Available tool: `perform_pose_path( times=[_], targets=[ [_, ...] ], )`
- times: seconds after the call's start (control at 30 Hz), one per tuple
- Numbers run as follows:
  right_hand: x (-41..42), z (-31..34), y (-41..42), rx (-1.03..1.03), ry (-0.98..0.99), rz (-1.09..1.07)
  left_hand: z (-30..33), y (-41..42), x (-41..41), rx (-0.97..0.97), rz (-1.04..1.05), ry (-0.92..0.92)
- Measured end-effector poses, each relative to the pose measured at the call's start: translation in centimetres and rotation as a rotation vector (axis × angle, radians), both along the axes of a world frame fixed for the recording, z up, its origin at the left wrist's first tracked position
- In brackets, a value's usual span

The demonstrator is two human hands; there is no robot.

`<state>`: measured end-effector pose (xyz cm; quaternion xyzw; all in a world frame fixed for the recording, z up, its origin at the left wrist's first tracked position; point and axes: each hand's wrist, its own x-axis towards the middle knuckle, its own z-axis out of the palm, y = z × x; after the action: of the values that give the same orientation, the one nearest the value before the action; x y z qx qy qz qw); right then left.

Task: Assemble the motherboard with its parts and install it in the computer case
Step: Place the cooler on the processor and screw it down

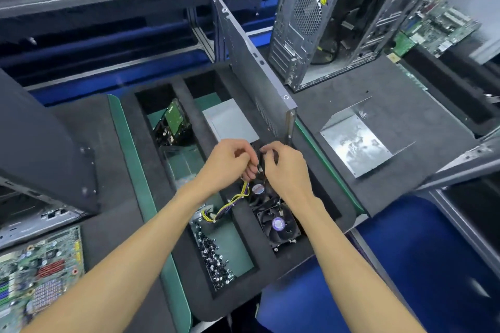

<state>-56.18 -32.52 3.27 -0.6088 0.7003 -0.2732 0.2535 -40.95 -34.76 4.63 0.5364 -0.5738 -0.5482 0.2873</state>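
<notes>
Black foam tray (243, 227) holds a square finned fan (278, 224); above it, the left hand (230, 162) and right hand (286, 167) pinch thin wires (244, 189) (connector hidden). Motherboard (40, 273) lies cropped at lower left.

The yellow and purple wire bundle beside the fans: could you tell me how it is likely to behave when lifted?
The wire bundle will probably be floppy, since it already curves loosely from the left hand down into the foam tray. It looks light, being thin wires. Its far end may snag, as it runs among parts near the screws.
</notes>
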Motion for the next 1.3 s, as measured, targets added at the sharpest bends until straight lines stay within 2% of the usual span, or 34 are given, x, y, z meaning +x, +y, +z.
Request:
perform_pose_path(
  times=[0.07,0.23,0.37,0.53,0.67,0.77,0.87,1.1,1.3],
  targets=[
    [-1.1,0.1,1.5,0.061,0.010,-0.029,-1.1,1.1,-1.5,0.008,-0.127,-0.101],
    [-3.6,-0.5,4.3,0.348,0.212,0.043,-4.3,3.4,-4.4,-0.134,-0.420,-0.548],
    [-4.4,-1.5,6.1,0.541,0.294,0.107,-5.9,4.8,-5.8,-0.130,-0.553,-0.714],
    [-3.8,-2.3,7.2,0.637,0.388,0.093,-7.1,5.2,-6.5,-0.180,-0.568,-0.872],
    [-3.1,-2.8,7.6,0.633,0.532,0.135,-7.6,5.4,-6.4,-0.181,-0.559,-0.921],
    [-3.2,-3.3,8.1,0.675,0.570,0.135,-8.0,5.5,-6.4,-0.227,-0.501,-0.952],
    [-3.5,-3.6,8.3,0.710,0.556,0.132,-8.1,5.7,-6.5,-0.276,-0.440,-0.973],
    [-4.5,-3.5,8.8,0.628,0.560,0.126,-8.1,6.4,-7.0,-0.396,-0.407,-1.059],
    [-5.6,-3.1,8.7,0.524,0.493,0.046,-7.7,6.5,-6.6,-0.426,-0.305,-1.014]
  ],
)
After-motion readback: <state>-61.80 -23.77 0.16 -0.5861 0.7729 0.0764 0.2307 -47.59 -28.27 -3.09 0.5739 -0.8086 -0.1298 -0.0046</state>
